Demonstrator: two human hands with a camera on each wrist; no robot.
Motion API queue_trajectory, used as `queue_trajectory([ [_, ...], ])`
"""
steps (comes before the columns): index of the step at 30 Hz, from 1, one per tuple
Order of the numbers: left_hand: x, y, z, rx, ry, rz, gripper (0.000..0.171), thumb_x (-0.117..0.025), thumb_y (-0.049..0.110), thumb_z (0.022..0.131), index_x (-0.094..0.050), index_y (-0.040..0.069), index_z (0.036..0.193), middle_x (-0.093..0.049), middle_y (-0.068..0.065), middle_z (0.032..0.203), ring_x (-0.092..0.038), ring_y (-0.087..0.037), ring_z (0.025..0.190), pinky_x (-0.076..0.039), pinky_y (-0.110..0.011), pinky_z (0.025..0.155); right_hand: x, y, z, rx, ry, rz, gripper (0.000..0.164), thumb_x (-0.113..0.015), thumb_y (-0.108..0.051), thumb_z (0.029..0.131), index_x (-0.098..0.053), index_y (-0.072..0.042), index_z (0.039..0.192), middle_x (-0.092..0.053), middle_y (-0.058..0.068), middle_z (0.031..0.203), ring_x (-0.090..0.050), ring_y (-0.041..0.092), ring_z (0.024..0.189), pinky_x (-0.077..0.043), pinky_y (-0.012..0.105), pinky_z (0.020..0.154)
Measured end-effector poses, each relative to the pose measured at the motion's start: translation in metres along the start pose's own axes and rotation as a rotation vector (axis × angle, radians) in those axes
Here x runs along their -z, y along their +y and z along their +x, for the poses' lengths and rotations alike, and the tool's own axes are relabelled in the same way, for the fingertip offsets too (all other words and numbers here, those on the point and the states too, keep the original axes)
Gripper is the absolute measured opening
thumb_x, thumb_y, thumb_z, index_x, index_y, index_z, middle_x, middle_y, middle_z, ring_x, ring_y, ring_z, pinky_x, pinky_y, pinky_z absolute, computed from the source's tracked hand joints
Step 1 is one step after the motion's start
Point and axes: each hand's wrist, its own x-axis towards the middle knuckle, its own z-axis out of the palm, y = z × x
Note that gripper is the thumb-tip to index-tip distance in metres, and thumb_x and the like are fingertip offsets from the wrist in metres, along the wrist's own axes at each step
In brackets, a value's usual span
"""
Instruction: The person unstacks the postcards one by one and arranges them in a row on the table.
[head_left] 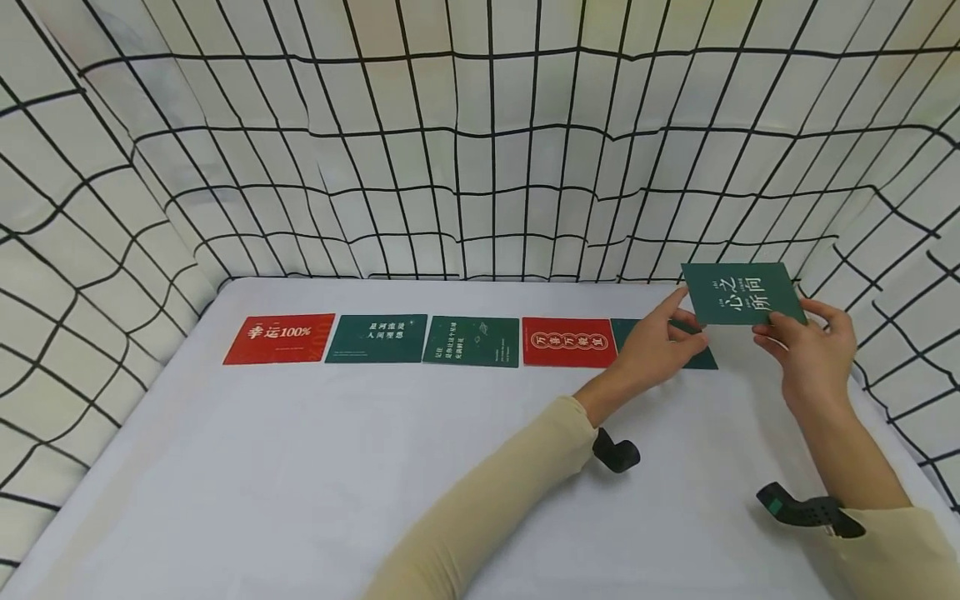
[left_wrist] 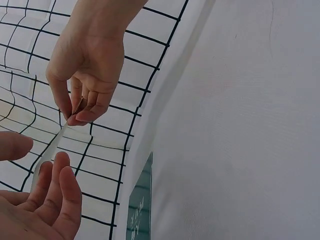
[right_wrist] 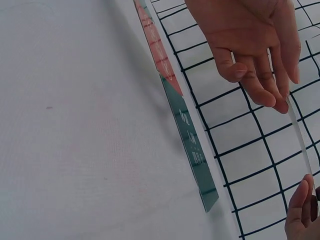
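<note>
A green card [head_left: 742, 293] with white Chinese characters is held up above the table's back right. My right hand [head_left: 821, 358] pinches its lower right part between thumb and fingers. At the card's left edge is my left hand [head_left: 654, 346], whose fingers touch it while the thumb stands apart from it in the left wrist view. Seen from the left wrist, the card [left_wrist: 51, 147] is nearly edge-on between the two hands. Behind my left hand, another green card [head_left: 701, 358] lies flat, partly hidden.
A row of cards continues leftward along the table's back: a red card [head_left: 573, 342], a green card with a drawing [head_left: 471, 342], another green card [head_left: 377, 340] and a red card [head_left: 279, 340]. White cloth covers the table [head_left: 300, 483]. Black wire grid [head_left: 491, 133] encloses the back and sides.
</note>
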Motion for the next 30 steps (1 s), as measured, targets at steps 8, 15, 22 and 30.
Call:
queue_trajectory([
  [8,-0.009,-0.004,0.003,0.025,-0.023,-0.01,0.074,-0.069,0.023,0.101,-0.031,0.029,0.164,-0.066,0.005,0.131,-0.062,0.002,0.093,-0.053,-0.016,0.069,0.009,0.002,0.001,-0.032,0.01,0.009,0.049,-0.071,-0.004,0.097,-0.04,-0.026,0.127,-0.067,-0.003,0.104,-0.075,0.011,0.068,-0.062,0.019,0.068],
  [15,-0.013,-0.007,0.006,0.044,-0.034,-0.036,0.071,-0.069,0.022,0.101,-0.035,0.027,0.163,-0.066,0.008,0.134,-0.064,0.003,0.096,-0.053,-0.015,0.072,0.013,0.004,0.007,-0.062,0.026,-0.017,0.049,-0.072,-0.005,0.096,-0.04,-0.026,0.126,-0.061,-0.002,0.111,-0.074,0.01,0.069,-0.062,0.019,0.068],
  [22,-0.026,-0.009,0.008,0.028,-0.058,-0.014,0.069,-0.069,0.021,0.101,-0.038,0.024,0.162,-0.064,0.01,0.141,-0.065,0.005,0.102,-0.054,-0.012,0.078,0.028,0.004,0.016,-0.095,0.037,-0.079,0.06,-0.073,-0.008,0.096,-0.037,-0.025,0.14,-0.058,-0.002,0.111,-0.074,0.008,0.072,-0.062,0.018,0.071],
  [30,-0.044,-0.015,0.008,0.061,-0.087,-0.019,0.073,-0.071,0.02,0.099,-0.035,0.02,0.163,-0.061,0.007,0.143,-0.065,0.004,0.103,-0.053,-0.012,0.078,0.047,0.006,0.023,-0.154,0.025,-0.185,0.081,-0.069,-0.008,0.099,-0.021,-0.02,0.163,-0.059,-0.007,0.101,-0.072,0.003,0.073,-0.061,0.016,0.072],
])
